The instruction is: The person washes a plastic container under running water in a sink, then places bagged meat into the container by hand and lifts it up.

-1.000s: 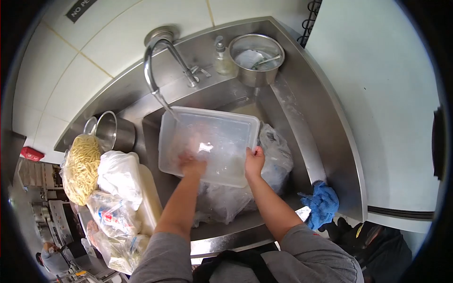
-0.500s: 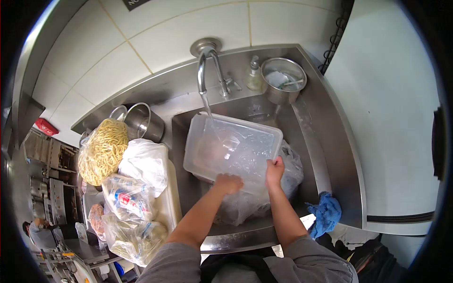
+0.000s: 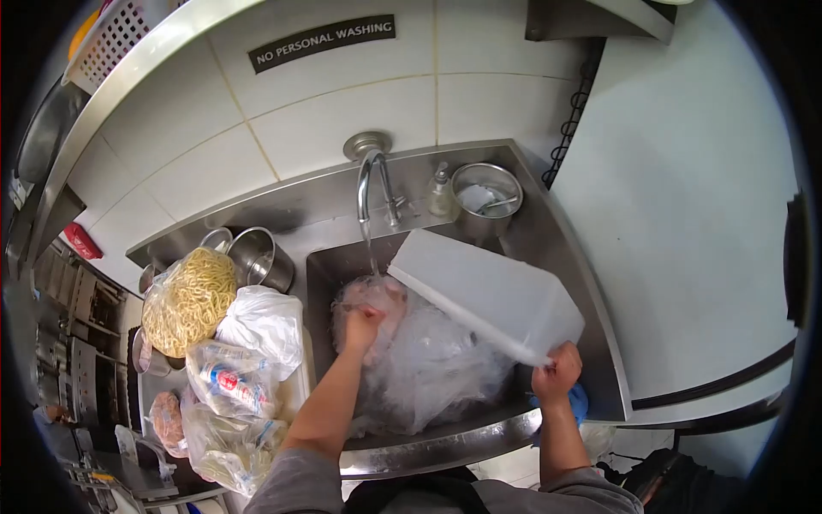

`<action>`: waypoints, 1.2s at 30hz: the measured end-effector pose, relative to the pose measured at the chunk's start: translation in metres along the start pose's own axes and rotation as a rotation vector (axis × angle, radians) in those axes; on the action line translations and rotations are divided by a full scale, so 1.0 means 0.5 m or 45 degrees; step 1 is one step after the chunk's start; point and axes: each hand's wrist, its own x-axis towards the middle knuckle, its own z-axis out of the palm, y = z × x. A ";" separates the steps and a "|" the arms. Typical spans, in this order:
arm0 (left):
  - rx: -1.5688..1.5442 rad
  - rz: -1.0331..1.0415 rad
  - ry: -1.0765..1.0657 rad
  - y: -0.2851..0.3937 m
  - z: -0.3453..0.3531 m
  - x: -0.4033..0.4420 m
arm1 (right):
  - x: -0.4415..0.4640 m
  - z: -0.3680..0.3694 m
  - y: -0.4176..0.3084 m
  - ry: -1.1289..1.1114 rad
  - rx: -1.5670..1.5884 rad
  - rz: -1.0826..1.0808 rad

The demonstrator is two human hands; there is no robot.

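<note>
My right hand (image 3: pixel 558 370) grips the near right corner of a translucent plastic container (image 3: pixel 488 287), tilted over the right side of the sink (image 3: pixel 321 261). Under the running faucet (image 3: pixel 364 184), my left hand (image 3: pixel 364 325) is closed at a clear plastic bag with something pinkish inside (image 3: pixel 385 300). More clear plastic bags (image 3: pixel 437 368) fill the middle of the basin, beside and below the container. Water falls from the spout onto the bag near my left hand.
Left of the sink stand a bag of yellow noodles (image 3: pixel 193 300), a white bag (image 3: pixel 261 330), other filled bags (image 3: pixel 231 385) and a metal pot (image 3: pixel 257 257). Behind are a soap bottle (image 3: pixel 441 193) and a steel bowl (image 3: pixel 486 201). A blue cloth (image 3: pixel 578 401) hangs at the right.
The container has been lifted and tilted away to the right by my right hand. My left hand has left it and moved to the bag under the water. The view has tilted up.
</note>
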 end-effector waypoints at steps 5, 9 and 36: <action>0.124 0.646 0.418 0.210 -0.019 -0.072 | 0.067 -0.052 -0.009 -0.016 -0.109 -0.537; 0.340 1.099 -0.100 0.283 -0.036 -0.135 | 0.124 -0.035 -0.030 -0.251 -0.098 -0.261; 0.648 0.909 0.353 0.071 -0.124 -0.360 | 0.398 0.640 0.136 -0.615 -0.186 0.104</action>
